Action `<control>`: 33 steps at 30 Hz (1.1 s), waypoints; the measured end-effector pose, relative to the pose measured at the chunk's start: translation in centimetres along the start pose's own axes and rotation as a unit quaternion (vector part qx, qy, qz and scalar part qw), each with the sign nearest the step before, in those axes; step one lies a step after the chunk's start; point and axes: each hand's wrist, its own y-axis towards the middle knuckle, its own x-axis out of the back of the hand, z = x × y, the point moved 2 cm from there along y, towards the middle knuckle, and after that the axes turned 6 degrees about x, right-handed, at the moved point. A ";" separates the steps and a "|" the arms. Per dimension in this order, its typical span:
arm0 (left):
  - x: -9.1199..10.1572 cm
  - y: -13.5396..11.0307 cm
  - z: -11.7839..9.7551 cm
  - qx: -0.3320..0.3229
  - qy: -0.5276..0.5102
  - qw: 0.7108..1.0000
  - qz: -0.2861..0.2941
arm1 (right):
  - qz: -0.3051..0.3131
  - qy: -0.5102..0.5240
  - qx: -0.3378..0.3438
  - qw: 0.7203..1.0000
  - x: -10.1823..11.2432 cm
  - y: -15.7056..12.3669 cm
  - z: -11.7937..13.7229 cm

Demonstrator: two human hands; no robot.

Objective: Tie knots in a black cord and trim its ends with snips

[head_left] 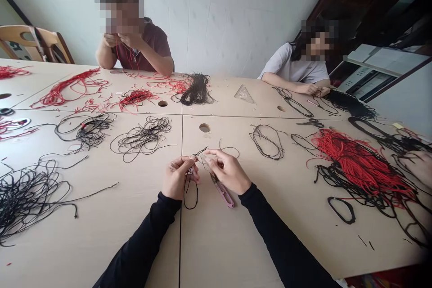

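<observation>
Over the middle of the table, my left hand (178,174) pinches a thin black cord (191,198), which hangs below the fingers in a loop. My right hand (227,167) is level with it, thumb and fingertips pressed together on a strand of the same cord. Small knots show where the cord comes up between both hands. Just under my right hand lies a pair of pink thread snips (224,192), partly covered by the fingers. A loose curved strand (232,148) rests on the tabletop behind my right hand.
Black cord bundles lie left (30,198) and ahead (148,137). A red and black cord pile (361,162) spreads at right, near scissors (310,123). Two people sit across, handling cords; another hand (416,166) shows at the right edge. A clear set square (245,94) lies farther back.
</observation>
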 end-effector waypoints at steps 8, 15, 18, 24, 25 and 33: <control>0.1 0.0 -0.1 -0.001 -0.014 1.000 0.005 | -0.020 0.079 0.001 0.997 -1.2 -0.1 0.8; 0.1 -0.1 -0.3 0.003 -0.021 1.000 -0.002 | -0.014 0.069 -0.005 0.997 -1.4 -0.4 1.3; 0.1 0.0 -0.2 0.009 -0.017 1.000 -0.006 | -0.077 0.082 -0.003 0.994 -1.0 -0.5 1.7; 0.0 -0.2 0.0 0.021 0.001 1.000 0.008 | -0.131 0.082 -0.026 0.988 -0.9 -0.2 0.8; -0.1 -0.2 0.1 0.024 0.004 1.000 0.011 | -0.137 0.081 -0.036 0.987 -1.0 -0.2 0.4; -0.2 -0.2 0.1 0.018 0.016 0.999 0.029 | -0.111 0.124 -0.063 0.984 -1.5 0.0 -0.4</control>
